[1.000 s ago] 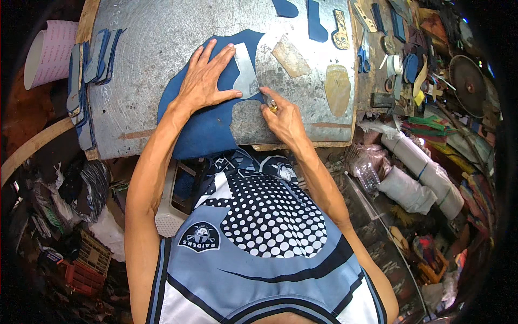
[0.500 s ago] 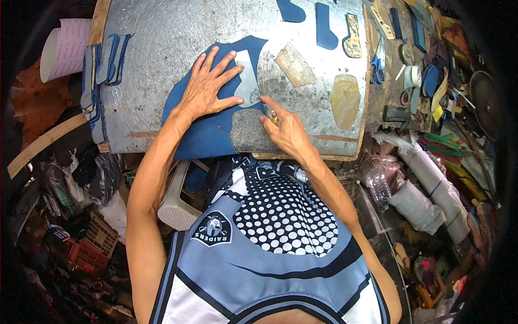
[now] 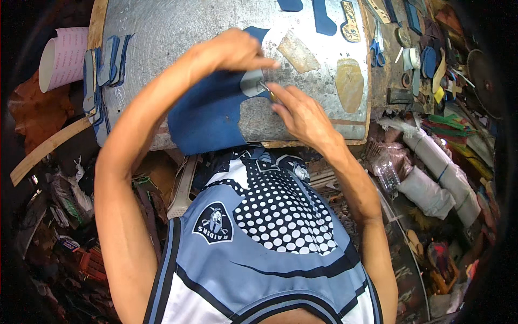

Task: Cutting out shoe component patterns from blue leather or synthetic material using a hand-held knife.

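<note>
A blue leather-like sheet (image 3: 208, 119) lies on the metal-topped table and hangs slightly over its near edge. On the sheet rests a pale grey flat template (image 3: 252, 85), its far part hidden under my left hand (image 3: 237, 51). That hand arches across the template with the thumb stretched to the right. Its other fingers are blurred and mostly hidden. My right hand (image 3: 302, 110) is closed around a small knife (image 3: 271, 94) with a yellowish handle. The blade's tip touches or hovers at the template's right edge; I cannot tell which.
A tan rectangular piece (image 3: 298, 52) and a brownish oval template (image 3: 349, 85) lie right of the sheet. Cut blue pieces (image 3: 325, 19) sit at the far side, and more are stacked at the left edge (image 3: 112, 62). Scissors (image 3: 377, 54) and tape rolls (image 3: 414, 58) lie at right.
My left hand has lifted from lying flat with spread fingers and swung rightward over the template, its elbow now farther out. The knife in my right hand has moved up along the template's right edge.
</note>
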`<state>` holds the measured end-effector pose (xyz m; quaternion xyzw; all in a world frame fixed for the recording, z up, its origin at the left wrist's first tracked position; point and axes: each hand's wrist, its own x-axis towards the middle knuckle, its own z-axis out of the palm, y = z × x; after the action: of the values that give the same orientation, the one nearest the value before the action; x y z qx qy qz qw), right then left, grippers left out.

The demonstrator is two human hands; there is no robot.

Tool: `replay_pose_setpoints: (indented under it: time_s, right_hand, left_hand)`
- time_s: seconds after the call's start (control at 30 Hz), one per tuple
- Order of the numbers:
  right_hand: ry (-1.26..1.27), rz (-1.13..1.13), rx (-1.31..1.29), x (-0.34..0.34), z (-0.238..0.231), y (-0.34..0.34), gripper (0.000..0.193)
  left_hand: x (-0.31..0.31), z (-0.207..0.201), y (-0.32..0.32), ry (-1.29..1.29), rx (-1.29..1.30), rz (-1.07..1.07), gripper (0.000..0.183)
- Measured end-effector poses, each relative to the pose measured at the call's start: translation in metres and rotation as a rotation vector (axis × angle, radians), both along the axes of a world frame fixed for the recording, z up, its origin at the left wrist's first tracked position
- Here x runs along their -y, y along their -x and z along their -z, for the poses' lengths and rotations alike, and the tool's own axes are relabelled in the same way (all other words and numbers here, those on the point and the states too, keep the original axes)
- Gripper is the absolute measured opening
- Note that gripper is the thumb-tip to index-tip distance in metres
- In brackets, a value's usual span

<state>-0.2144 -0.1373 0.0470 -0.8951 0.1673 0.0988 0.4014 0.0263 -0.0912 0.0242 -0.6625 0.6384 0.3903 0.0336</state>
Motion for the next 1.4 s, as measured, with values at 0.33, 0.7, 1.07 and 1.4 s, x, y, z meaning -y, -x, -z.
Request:
replay_pose_setpoints:
  time_s: [0.33,0.7,1.07,1.4]
  right_hand:
    - [0.289,0.395,0.178,-0.027,0.065,-0.088,0.029]
    - [0.41,0.325,0.174,-0.028,0.073,-0.1,0.035]
    - [0.433,0.287,0.045,-0.025,0.073,-0.1,0.032]
    - [0.395,0.338,0.041,-0.026,0.064,-0.084,0.03]
  left_hand:
    - [0.01,0.048,-0.015,-0.209,-0.341,-0.152,0.099]
    - [-0.004,0.047,-0.027,-0.191,-0.296,-0.096,0.091]
    - [0.004,0.046,-0.024,-0.187,-0.23,-0.001,0.084]
    - [0.072,0.032,0.008,-0.178,-0.172,0.04,0.077]
